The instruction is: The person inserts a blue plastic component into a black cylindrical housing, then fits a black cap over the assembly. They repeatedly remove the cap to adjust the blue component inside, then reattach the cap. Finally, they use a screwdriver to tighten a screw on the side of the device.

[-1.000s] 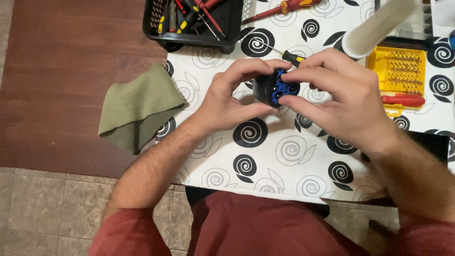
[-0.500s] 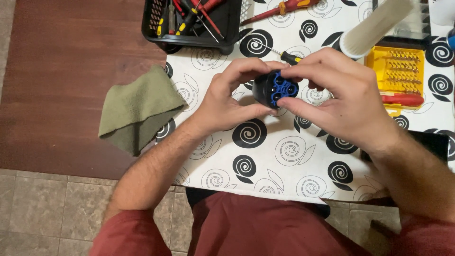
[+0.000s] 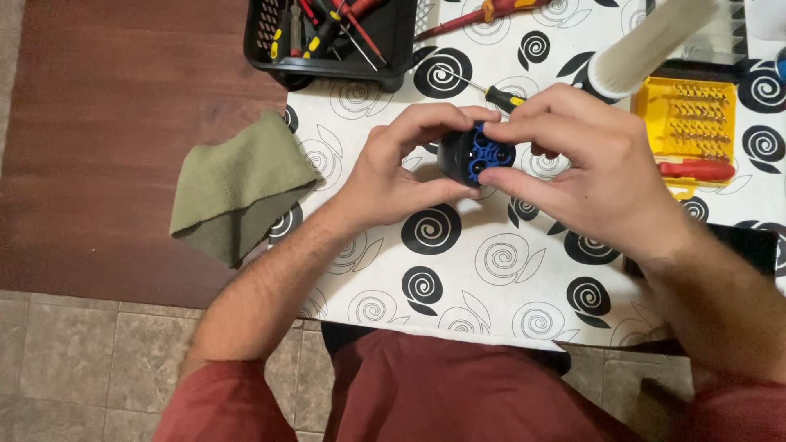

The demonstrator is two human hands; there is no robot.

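Nearest the camera, the person's lap in dark red cloth is filling the bottom of the view, and both bare forearms are reaching up from it over the edge of the table (image 3: 147,98), whose brown wood is showing at the left. A white tablecloth (image 3: 491,270) with black spiral patterns is covering the right part of the table.

Above the middle of that cloth, the two hands are meeting around a small round black part with a blue insert (image 3: 479,154). The left hand (image 3: 393,168) is cupping the part from the left, its thumb lying under it and its fingers curling over the top, so it is closed on the part. The right hand (image 3: 589,164) is coming in from the right, with the fingertips of thumb and forefinger pinched on the blue face. The part is being held up just off the cloth, between the two hands, its blue face with round holes turned toward the camera.

Left of the hands, an olive green cloth (image 3: 237,184) is lying crumpled, partly on the wood and partly touching the tablecloth's edge.

Just behind the hands, a screwdriver with a black and yellow handle (image 3: 483,88) is lying on the tablecloth. Right of it, a yellow bit case (image 3: 684,123) is sitting open, with a red-handled driver (image 3: 696,170) resting along its near edge.

Farthest away, a black basket (image 3: 393,49) is holding several screwdrivers, and a pale cylinder (image 3: 647,45) is leaning at the top right.
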